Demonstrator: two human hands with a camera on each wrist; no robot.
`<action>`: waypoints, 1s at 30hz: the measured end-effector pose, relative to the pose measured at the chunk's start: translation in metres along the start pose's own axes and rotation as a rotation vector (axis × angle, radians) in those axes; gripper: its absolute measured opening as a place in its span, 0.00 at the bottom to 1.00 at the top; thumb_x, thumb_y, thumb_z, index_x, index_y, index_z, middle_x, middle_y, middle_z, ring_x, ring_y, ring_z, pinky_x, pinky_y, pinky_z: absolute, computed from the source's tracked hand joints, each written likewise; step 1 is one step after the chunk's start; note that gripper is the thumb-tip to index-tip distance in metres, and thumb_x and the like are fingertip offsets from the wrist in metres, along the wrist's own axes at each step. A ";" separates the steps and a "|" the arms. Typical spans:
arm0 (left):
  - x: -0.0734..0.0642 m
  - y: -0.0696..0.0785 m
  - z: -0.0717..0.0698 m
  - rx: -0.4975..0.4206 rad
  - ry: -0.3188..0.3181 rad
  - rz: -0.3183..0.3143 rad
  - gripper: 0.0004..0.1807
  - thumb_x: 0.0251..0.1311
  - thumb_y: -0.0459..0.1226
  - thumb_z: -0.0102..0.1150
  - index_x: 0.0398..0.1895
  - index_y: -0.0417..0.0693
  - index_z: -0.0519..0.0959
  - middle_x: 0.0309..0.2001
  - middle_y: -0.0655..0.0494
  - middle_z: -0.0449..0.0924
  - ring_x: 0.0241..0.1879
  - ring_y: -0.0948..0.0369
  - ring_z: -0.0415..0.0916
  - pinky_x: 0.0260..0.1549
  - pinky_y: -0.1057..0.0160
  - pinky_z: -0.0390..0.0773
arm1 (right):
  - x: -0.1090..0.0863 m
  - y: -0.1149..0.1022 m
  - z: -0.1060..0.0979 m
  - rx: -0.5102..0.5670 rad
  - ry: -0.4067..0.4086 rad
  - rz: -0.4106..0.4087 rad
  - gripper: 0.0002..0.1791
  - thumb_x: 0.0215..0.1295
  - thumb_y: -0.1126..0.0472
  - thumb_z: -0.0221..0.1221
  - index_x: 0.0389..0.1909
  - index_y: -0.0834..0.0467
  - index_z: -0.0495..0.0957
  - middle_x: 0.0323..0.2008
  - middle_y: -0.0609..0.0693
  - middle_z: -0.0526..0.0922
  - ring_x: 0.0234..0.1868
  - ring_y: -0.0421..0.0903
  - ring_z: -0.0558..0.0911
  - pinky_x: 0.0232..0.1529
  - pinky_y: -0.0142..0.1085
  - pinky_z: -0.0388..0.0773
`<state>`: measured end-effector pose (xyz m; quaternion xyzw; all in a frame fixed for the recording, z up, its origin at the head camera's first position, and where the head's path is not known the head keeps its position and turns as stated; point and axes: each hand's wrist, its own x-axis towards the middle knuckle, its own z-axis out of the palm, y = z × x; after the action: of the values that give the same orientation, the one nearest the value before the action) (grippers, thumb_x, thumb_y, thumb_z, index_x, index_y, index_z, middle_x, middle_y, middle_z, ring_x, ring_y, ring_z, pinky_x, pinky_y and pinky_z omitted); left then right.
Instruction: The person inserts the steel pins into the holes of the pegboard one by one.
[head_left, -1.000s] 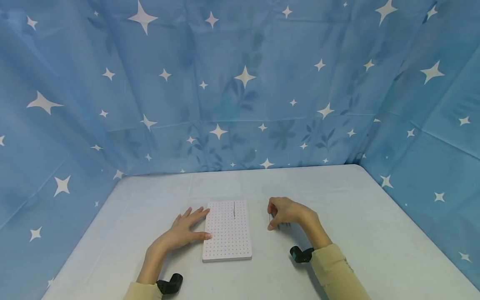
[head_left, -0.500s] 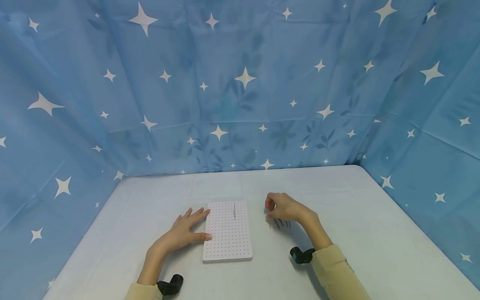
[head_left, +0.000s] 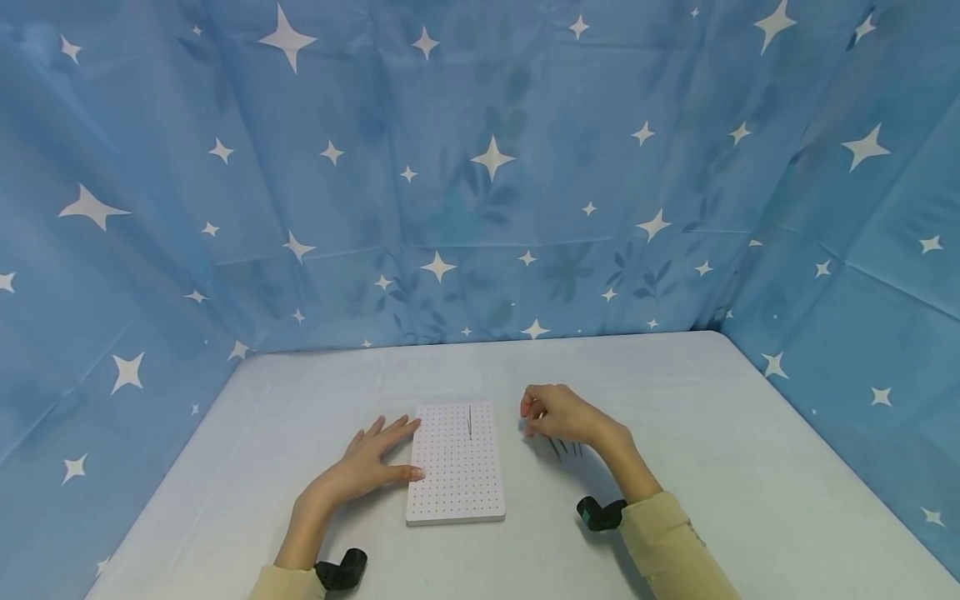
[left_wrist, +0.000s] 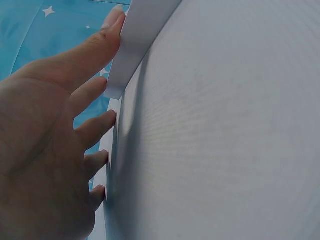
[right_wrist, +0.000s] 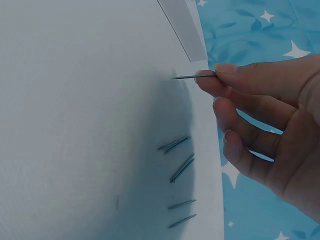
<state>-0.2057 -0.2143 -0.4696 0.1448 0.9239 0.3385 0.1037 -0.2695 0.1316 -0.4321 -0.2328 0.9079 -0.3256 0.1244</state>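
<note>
A white pegboard (head_left: pixel 455 483) with a grid of small holes lies on the table. My left hand (head_left: pixel 363 462) rests along its left side, fingers spread and straight; the left wrist view has the thumb (left_wrist: pixel 95 50) against the board's side wall. To the right of the board, my right hand (head_left: pixel 566 414) is raised over the table. Between thumb and index finger it pinches a thin dark nail (right_wrist: pixel 194 77), as the right wrist view shows. Below that hand several similar nails (right_wrist: pixel 182 168) lie on the white surface. One thin nail (head_left: pixel 470 423) stands upright near the board's far edge.
The white table (head_left: pixel 675 400) extends around the board on all sides. Behind it hangs a blue curtain (head_left: pixel 450 192) with white stars, which also covers both sides. A black wrist camera (head_left: pixel 600 513) sits on the right wrist, another (head_left: pixel 342 569) on the left.
My right hand has lifted a nail from the row and shifted slightly left toward the board. The left hand and the pegboard have stayed put.
</note>
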 end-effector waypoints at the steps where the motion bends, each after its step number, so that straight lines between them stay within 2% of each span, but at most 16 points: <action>1: 0.000 0.000 0.000 0.002 0.000 -0.002 0.49 0.57 0.55 0.73 0.79 0.49 0.64 0.80 0.37 0.56 0.80 0.32 0.38 0.74 0.28 0.33 | 0.000 -0.001 0.000 0.000 0.003 -0.005 0.07 0.61 0.73 0.65 0.38 0.62 0.78 0.34 0.50 0.87 0.31 0.42 0.79 0.33 0.35 0.76; 9: 0.001 0.001 0.001 0.003 0.000 -0.003 0.50 0.56 0.56 0.73 0.79 0.48 0.65 0.79 0.37 0.56 0.80 0.31 0.37 0.75 0.28 0.33 | 0.002 -0.007 0.003 0.028 0.016 -0.035 0.07 0.65 0.71 0.65 0.41 0.62 0.79 0.32 0.50 0.88 0.27 0.44 0.81 0.28 0.34 0.79; 16: 0.000 0.002 0.000 -0.003 -0.013 -0.022 0.49 0.57 0.55 0.72 0.79 0.49 0.64 0.80 0.39 0.55 0.81 0.33 0.36 0.75 0.28 0.33 | 0.001 -0.014 0.006 0.029 0.042 -0.082 0.06 0.66 0.71 0.63 0.42 0.62 0.79 0.32 0.48 0.88 0.26 0.42 0.81 0.29 0.33 0.79; 21: -0.001 0.002 -0.001 -0.028 -0.026 -0.046 0.49 0.56 0.54 0.73 0.79 0.49 0.64 0.80 0.40 0.55 0.81 0.34 0.35 0.75 0.29 0.31 | 0.003 -0.019 0.010 0.040 0.098 -0.136 0.05 0.67 0.70 0.64 0.40 0.58 0.79 0.34 0.48 0.89 0.29 0.41 0.82 0.32 0.33 0.81; 26: 0.000 0.000 -0.001 -0.023 -0.028 -0.056 0.50 0.56 0.55 0.73 0.79 0.49 0.64 0.80 0.40 0.55 0.81 0.35 0.35 0.75 0.30 0.30 | 0.006 -0.020 0.015 0.059 0.163 -0.178 0.06 0.68 0.71 0.62 0.41 0.59 0.78 0.34 0.48 0.89 0.30 0.40 0.84 0.34 0.32 0.82; 30: 0.001 0.001 -0.002 -0.020 -0.041 -0.051 0.49 0.57 0.55 0.73 0.79 0.50 0.63 0.81 0.41 0.54 0.81 0.36 0.34 0.75 0.30 0.30 | 0.007 -0.021 0.019 0.082 0.209 -0.199 0.07 0.68 0.72 0.62 0.44 0.62 0.79 0.33 0.48 0.90 0.32 0.43 0.87 0.36 0.32 0.82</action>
<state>-0.2070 -0.2143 -0.4678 0.1269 0.9215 0.3422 0.1326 -0.2614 0.1038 -0.4336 -0.2810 0.8744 -0.3956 0.0059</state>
